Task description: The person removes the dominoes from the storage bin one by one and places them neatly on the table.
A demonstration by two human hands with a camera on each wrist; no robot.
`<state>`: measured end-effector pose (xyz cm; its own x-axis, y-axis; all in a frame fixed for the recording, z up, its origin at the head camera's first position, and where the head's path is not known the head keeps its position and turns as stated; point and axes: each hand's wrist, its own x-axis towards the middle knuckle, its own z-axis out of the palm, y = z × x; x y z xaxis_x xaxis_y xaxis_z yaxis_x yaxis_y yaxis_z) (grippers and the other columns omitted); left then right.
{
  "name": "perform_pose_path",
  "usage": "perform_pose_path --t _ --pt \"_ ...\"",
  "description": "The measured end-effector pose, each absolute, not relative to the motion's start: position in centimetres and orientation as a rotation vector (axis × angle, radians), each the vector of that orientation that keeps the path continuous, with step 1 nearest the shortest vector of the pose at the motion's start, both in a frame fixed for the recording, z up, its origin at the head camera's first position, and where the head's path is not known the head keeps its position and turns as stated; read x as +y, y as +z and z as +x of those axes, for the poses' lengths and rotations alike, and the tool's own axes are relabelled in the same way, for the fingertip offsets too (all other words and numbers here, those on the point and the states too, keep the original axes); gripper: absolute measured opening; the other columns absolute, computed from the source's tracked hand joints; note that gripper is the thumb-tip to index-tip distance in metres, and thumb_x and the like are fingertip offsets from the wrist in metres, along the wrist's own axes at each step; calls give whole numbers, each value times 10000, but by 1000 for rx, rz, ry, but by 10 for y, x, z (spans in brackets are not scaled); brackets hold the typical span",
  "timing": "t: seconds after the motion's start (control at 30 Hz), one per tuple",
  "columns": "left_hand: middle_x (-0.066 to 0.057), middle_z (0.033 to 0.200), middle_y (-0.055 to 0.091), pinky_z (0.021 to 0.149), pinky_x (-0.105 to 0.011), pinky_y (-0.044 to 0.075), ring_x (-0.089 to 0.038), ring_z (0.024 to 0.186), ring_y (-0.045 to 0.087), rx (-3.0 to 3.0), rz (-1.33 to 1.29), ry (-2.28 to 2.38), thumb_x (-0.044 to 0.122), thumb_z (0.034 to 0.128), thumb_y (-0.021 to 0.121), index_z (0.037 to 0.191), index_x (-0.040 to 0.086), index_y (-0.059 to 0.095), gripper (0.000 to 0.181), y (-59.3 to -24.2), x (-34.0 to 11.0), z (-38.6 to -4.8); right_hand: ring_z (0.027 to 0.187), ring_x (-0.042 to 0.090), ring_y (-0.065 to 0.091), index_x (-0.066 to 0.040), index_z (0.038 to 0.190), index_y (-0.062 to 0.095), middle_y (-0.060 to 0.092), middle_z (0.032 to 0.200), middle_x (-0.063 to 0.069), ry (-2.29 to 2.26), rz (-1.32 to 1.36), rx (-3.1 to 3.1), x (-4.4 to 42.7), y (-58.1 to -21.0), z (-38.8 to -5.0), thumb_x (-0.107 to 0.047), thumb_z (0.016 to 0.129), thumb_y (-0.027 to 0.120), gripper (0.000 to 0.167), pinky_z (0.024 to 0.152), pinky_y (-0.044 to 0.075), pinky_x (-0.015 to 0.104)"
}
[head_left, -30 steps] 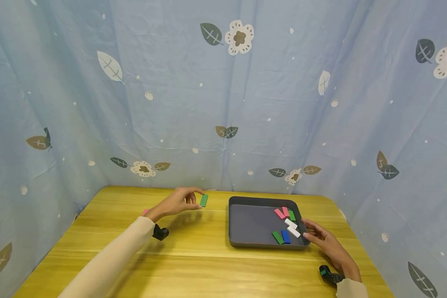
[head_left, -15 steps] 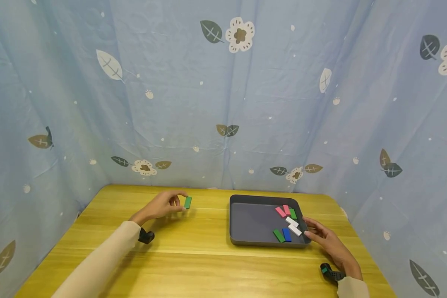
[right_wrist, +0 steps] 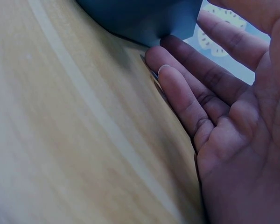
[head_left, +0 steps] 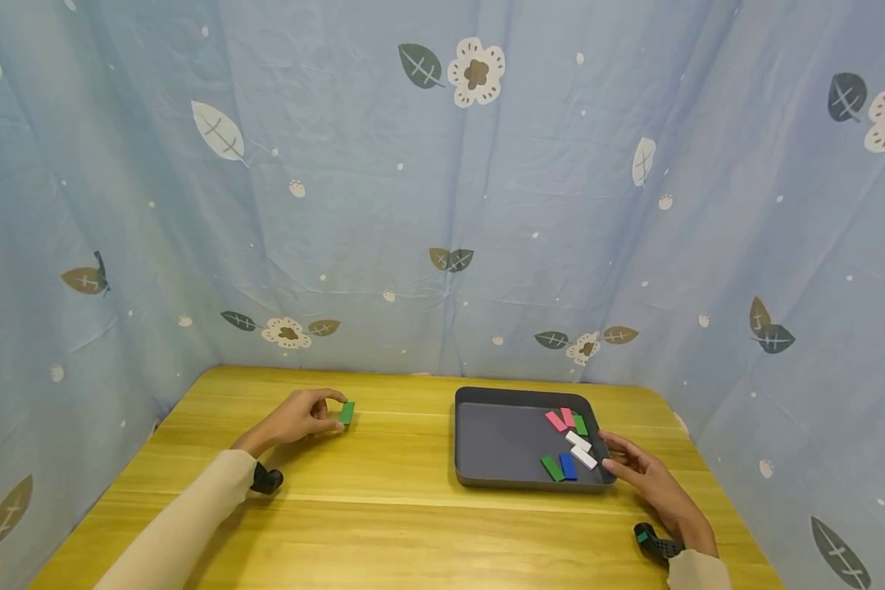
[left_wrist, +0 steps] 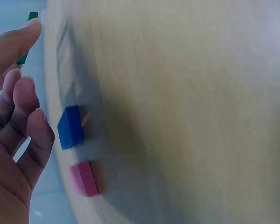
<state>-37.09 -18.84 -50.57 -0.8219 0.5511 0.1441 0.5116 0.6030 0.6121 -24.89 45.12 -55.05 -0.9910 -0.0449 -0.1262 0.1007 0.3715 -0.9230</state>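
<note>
At the left of the table my left hand (head_left: 298,416) pinches a small green rectangular block (head_left: 347,413) between thumb and fingertip. Whether that block touches the table I cannot tell. In the left wrist view a blue block (left_wrist: 71,128) and a pink block (left_wrist: 84,179) stand on the wood below the fingers; the head view hides them behind the hand. My right hand (head_left: 652,483) rests at the right side of a dark grey tray (head_left: 531,485). Its fingers (right_wrist: 179,91) are loosely extended, touching the outer wall. Inside the tray lie several green, pink, white and blue blocks, bunched toward the right.
The yellowish wooden table (head_left: 383,541) carries everything. A blue curtain (head_left: 354,205) with leaf and flower prints hangs around its back and sides. Black wrist devices (head_left: 267,478) are worn on both arms. Between left hand and tray is bare wood.
My left hand has moved left and slightly toward me, away from the tray, with the green block still pinched and now lower. The right hand and tray stay in place.
</note>
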Motion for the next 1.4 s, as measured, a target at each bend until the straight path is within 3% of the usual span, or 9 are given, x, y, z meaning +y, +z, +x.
perform_pose_path --t 0.43,1.4 --pt "31 655 471 587 -272 380 -91 555 391 2819 842 964 254 929 794 1316 43 662 460 -511 -207 -369 1229 240 546 -190 1603 384 403 1565 189 -1666 -2 2511 451 -548 -246 -350 1032 645 647 973 465 353" --pt "1 691 494 561 -257 332 -117 586 399 2752 761 861 232 885 838 1289 22 684 481 -508 -217 -378 1268 282 523 -228 1586 416 436 1550 141 -1673 50 2508 450 -548 -250 -366 1016 668 639 1002 446 379"
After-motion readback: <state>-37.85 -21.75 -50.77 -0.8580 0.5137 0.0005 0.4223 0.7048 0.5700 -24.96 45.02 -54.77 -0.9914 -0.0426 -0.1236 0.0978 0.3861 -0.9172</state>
